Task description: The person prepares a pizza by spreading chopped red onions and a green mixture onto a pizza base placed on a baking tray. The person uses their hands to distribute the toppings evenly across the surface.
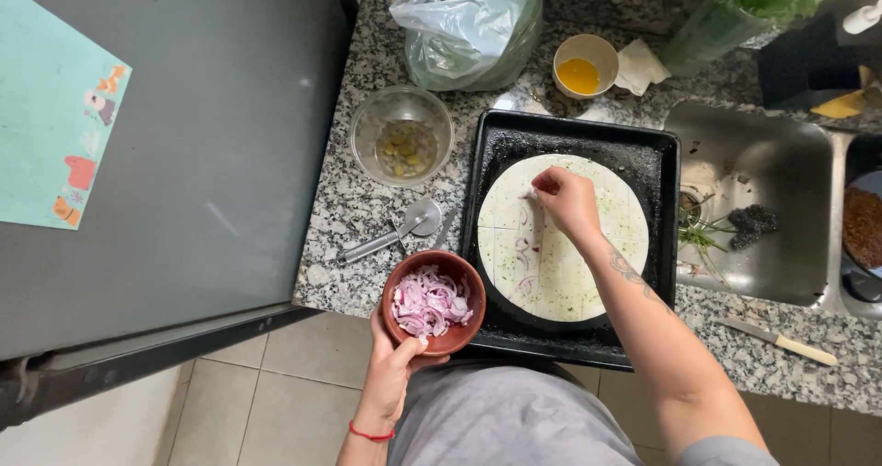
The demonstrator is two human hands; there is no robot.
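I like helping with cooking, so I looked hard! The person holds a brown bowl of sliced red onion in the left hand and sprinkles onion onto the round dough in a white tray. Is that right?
Almost. The tray is black, not white; the head view shows it. The rest holds: the left hand holds the brown bowl of sliced red onion, and the right hand sprinkles onion onto the round dough.

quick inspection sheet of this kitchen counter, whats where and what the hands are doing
surface: speckled granite counter, steel sink to its right
job's things: black baking tray holding a round flat dough scored into squares, a few onion slices on it; brown bowl of sliced red onion
clutter: pizza cutter, glass bowl, cup of yellow liquid, plastic bag, knife
grippers: left hand holds the brown bowl; right hand pinched over the dough
cables: nothing seen
surroundings: grey appliance top, tiled floor
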